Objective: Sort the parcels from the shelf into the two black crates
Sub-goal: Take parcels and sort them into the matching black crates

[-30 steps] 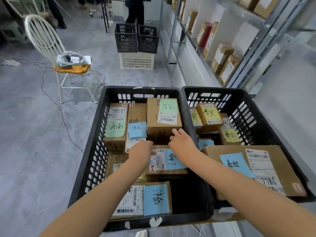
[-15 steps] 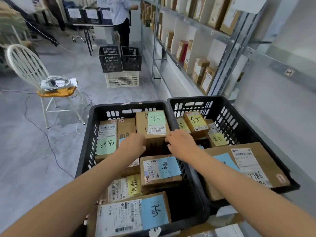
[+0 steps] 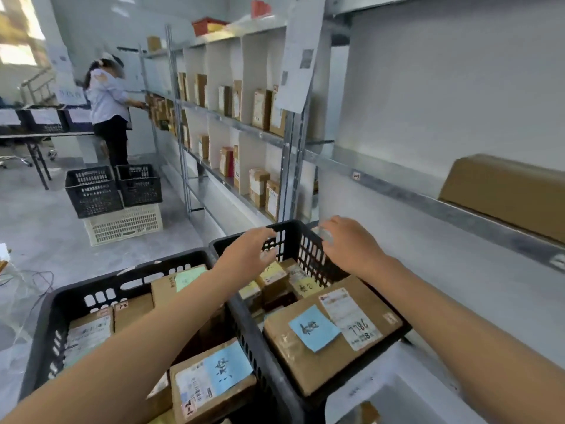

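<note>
Two black crates stand side by side in front of me, the left crate (image 3: 101, 289) and the right crate (image 3: 301, 237), both filled with cardboard parcels bearing coloured notes. A large flat parcel (image 3: 330, 335) with a blue note lies on top in the right crate. My left hand (image 3: 247, 252) and my right hand (image 3: 348, 243) hover above the far end of the right crate, fingers loosely spread, holding nothing. On the metal shelf (image 3: 428, 203) to my right lies a brown parcel (image 3: 507, 191).
More shelf bays (image 3: 238, 123) with upright parcels run along the wall ahead. A person (image 3: 108, 108) stands at the far shelf. Two black crates (image 3: 113, 188) sit on a white crate (image 3: 125, 223) on the floor. A table (image 3: 36, 136) stands at far left.
Both hands lifted out of the left crate and moved up and right, over the right crate's far end. My view tilted up toward the shelves.
</note>
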`<state>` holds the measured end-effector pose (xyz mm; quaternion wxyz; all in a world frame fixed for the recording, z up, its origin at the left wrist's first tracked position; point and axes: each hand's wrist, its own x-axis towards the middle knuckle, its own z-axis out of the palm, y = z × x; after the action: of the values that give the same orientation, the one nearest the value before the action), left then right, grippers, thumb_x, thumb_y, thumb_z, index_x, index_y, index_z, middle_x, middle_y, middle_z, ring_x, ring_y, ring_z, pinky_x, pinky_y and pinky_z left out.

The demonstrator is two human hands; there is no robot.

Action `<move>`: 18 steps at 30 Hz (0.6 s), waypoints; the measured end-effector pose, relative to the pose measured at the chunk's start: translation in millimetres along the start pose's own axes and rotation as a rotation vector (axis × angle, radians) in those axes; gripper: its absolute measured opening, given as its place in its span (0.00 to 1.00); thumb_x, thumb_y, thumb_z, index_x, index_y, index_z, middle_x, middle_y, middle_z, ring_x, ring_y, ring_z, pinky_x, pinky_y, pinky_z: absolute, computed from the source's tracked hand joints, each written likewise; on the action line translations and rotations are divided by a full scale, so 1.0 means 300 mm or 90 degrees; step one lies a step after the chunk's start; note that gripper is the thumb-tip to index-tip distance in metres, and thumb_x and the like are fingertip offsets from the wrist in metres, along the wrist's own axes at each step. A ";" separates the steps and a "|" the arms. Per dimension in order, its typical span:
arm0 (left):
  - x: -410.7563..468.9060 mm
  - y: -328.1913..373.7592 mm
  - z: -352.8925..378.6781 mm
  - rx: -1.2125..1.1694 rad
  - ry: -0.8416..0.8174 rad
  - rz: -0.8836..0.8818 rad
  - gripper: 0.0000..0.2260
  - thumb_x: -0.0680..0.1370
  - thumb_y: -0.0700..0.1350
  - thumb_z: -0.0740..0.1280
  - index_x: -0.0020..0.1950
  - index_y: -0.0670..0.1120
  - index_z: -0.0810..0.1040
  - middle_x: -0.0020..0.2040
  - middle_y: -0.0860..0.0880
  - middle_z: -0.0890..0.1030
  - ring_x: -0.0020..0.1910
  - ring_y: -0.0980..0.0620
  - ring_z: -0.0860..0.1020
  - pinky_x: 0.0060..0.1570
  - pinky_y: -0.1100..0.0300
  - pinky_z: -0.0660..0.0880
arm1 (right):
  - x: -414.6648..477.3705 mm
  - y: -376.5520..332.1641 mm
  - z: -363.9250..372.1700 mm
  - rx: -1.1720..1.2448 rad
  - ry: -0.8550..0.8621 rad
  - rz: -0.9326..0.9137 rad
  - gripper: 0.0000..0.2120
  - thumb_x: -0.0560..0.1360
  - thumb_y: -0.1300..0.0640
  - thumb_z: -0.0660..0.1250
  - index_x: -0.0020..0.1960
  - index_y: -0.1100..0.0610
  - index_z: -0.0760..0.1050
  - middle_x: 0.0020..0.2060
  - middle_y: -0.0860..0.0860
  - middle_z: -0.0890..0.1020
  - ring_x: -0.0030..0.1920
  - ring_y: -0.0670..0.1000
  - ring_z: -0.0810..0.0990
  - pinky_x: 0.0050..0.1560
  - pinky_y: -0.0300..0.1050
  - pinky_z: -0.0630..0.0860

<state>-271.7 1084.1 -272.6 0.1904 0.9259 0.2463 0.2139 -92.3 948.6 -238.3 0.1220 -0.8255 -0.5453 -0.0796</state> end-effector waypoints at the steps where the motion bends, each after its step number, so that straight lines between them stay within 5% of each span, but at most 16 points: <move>1: 0.034 0.043 -0.002 -0.002 0.002 0.030 0.19 0.81 0.50 0.64 0.72 0.48 0.71 0.70 0.51 0.74 0.69 0.52 0.71 0.69 0.55 0.69 | -0.013 0.039 -0.045 -0.004 0.016 0.018 0.19 0.79 0.57 0.62 0.69 0.54 0.72 0.63 0.51 0.75 0.64 0.54 0.73 0.64 0.50 0.71; 4: 0.136 0.206 0.000 -0.001 0.016 0.124 0.19 0.81 0.49 0.65 0.71 0.49 0.71 0.70 0.51 0.73 0.68 0.52 0.72 0.68 0.58 0.69 | -0.066 0.153 -0.178 -0.028 0.046 0.079 0.22 0.80 0.55 0.60 0.74 0.56 0.67 0.71 0.53 0.70 0.70 0.55 0.68 0.69 0.49 0.66; 12: 0.394 0.661 0.045 -0.040 0.029 0.312 0.19 0.82 0.49 0.64 0.73 0.47 0.71 0.73 0.49 0.71 0.72 0.50 0.69 0.71 0.58 0.62 | -0.256 0.423 -0.493 -0.128 0.154 0.237 0.23 0.79 0.55 0.60 0.73 0.56 0.65 0.70 0.53 0.69 0.68 0.56 0.68 0.65 0.53 0.71; 18: 0.557 0.918 0.066 -0.120 0.031 0.299 0.17 0.82 0.48 0.62 0.70 0.45 0.74 0.68 0.50 0.76 0.65 0.48 0.74 0.63 0.58 0.68 | -0.401 0.596 -0.663 -0.193 0.247 0.362 0.23 0.80 0.55 0.56 0.74 0.59 0.64 0.71 0.53 0.67 0.69 0.55 0.68 0.66 0.53 0.70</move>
<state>-27.1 947.0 -112.5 0.2154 0.9304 0.0075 0.2964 25.2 718.2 -100.3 0.1170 -0.9221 -0.2429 -0.2775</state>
